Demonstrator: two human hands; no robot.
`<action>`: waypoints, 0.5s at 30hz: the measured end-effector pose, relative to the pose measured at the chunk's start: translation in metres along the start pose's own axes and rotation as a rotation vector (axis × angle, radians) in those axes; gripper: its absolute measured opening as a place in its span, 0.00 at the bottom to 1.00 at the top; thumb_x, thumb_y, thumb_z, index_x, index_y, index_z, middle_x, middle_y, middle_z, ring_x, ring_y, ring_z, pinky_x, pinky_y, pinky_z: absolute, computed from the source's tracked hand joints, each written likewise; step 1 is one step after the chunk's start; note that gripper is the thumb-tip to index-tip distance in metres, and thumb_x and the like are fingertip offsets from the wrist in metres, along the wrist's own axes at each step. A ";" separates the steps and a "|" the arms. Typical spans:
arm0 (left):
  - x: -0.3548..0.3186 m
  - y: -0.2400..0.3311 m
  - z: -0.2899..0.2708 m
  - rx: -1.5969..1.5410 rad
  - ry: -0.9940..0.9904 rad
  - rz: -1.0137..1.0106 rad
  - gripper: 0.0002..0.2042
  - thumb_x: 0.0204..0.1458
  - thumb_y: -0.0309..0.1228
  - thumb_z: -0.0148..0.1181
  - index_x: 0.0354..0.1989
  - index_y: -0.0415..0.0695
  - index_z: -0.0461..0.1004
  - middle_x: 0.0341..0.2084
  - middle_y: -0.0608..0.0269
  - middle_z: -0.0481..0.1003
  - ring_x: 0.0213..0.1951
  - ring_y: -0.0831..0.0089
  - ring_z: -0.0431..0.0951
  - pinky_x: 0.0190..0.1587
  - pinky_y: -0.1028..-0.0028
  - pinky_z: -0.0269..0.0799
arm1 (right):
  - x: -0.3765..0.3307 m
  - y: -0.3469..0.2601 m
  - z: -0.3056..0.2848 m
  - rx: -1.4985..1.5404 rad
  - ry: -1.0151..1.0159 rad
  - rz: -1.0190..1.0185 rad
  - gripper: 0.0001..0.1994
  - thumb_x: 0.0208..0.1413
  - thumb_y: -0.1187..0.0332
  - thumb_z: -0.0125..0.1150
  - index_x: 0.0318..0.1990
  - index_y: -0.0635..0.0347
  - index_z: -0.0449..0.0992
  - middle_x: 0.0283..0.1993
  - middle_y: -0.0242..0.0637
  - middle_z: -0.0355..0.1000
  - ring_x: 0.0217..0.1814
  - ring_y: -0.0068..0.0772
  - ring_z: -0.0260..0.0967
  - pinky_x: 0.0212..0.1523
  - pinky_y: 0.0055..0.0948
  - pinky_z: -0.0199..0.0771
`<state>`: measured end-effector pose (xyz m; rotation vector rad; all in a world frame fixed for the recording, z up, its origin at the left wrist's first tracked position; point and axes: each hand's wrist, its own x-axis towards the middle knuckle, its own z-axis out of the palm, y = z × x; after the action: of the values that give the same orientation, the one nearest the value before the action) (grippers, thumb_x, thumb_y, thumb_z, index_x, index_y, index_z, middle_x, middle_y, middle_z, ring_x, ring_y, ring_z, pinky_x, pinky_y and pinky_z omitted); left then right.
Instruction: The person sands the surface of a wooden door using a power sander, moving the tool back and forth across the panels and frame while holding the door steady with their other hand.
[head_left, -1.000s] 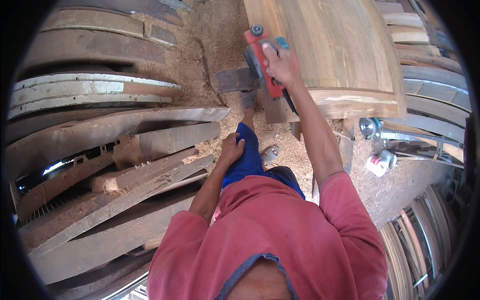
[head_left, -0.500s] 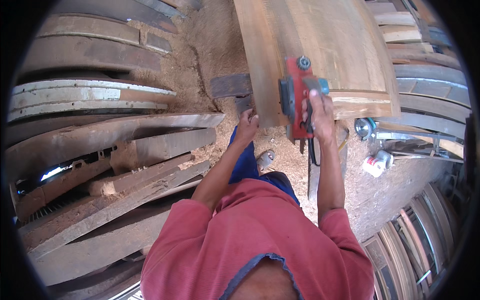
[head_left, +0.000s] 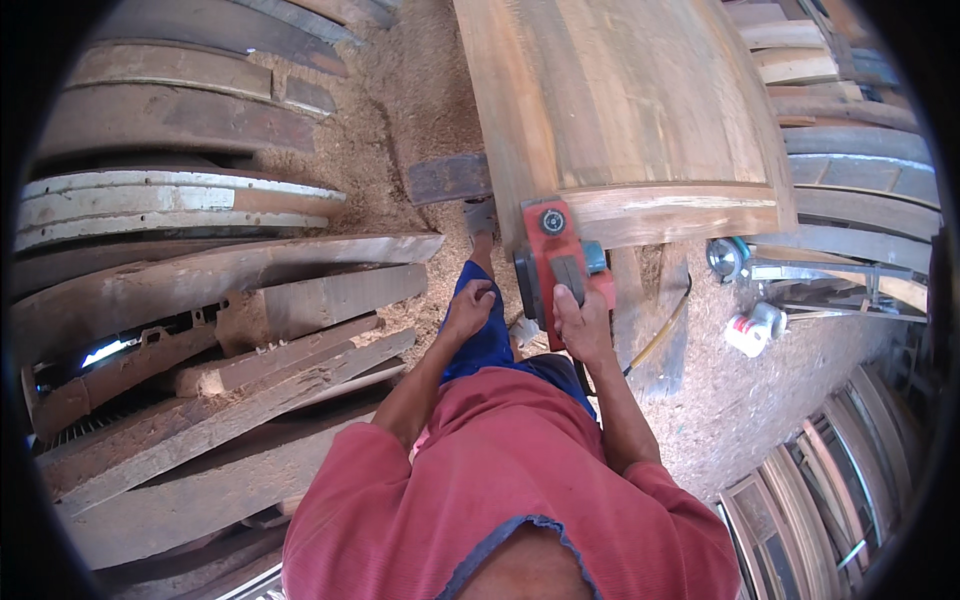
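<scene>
My right hand (head_left: 584, 326) is wrapped round the rear handle of a red electric planer (head_left: 549, 252) with a dark knob on top. The planer's front end sits over the near left corner of a wide wooden door panel (head_left: 640, 120), and its back reaches past the edge towards me. My left hand (head_left: 468, 308) is beside the planer over my blue trouser leg, away from the panel. Its fingers are curled closed with nothing visible in them.
Stacked planks (head_left: 350, 250) crowd the left side. A dark wood block (head_left: 449, 178) sits left of the panel. A yellow cord (head_left: 660, 334) runs at the right, near a circular saw (head_left: 728, 258) and a white container (head_left: 746, 334). Sawdust covers the floor.
The planer has come back towards me and left with my right hand, from over the panel to its near corner. My left hand has left the panel's edge and moved nearer my body.
</scene>
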<state>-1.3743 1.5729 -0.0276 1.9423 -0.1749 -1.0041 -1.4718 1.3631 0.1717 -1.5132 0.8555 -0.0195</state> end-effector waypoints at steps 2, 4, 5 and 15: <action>0.001 0.002 0.000 -0.006 0.008 -0.011 0.22 0.61 0.36 0.59 0.57 0.33 0.73 0.49 0.44 0.80 0.54 0.58 0.81 0.59 0.65 0.74 | 0.016 -0.002 0.005 -0.030 0.019 -0.039 0.20 0.66 0.52 0.56 0.37 0.63 0.73 0.21 0.32 0.68 0.20 0.25 0.67 0.21 0.30 0.67; 0.006 0.002 -0.002 -0.013 0.021 -0.008 0.21 0.61 0.36 0.59 0.57 0.33 0.74 0.49 0.44 0.80 0.54 0.58 0.81 0.59 0.66 0.74 | 0.044 -0.004 0.011 -0.049 0.037 -0.102 0.18 0.68 0.53 0.56 0.31 0.58 0.71 0.22 0.27 0.66 0.18 0.20 0.65 0.17 0.26 0.64; 0.008 0.001 -0.004 -0.017 0.032 0.000 0.21 0.61 0.36 0.59 0.57 0.33 0.74 0.50 0.43 0.80 0.54 0.58 0.81 0.59 0.66 0.74 | 0.060 -0.010 0.014 -0.067 0.043 -0.130 0.18 0.68 0.54 0.55 0.31 0.58 0.71 0.21 0.27 0.66 0.18 0.20 0.65 0.17 0.26 0.64; 0.031 0.020 -0.035 -0.071 0.084 -0.068 0.19 0.63 0.33 0.59 0.58 0.35 0.73 0.45 0.48 0.81 0.48 0.65 0.82 0.53 0.68 0.77 | 0.234 -0.098 0.036 -0.128 0.062 -0.178 0.21 0.68 0.53 0.55 0.29 0.60 0.73 0.19 0.28 0.67 0.17 0.22 0.65 0.18 0.28 0.63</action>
<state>-1.3238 1.5698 -0.0209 1.9326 -0.0258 -0.9580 -1.2379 1.2630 0.1389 -1.7129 0.7808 -0.1449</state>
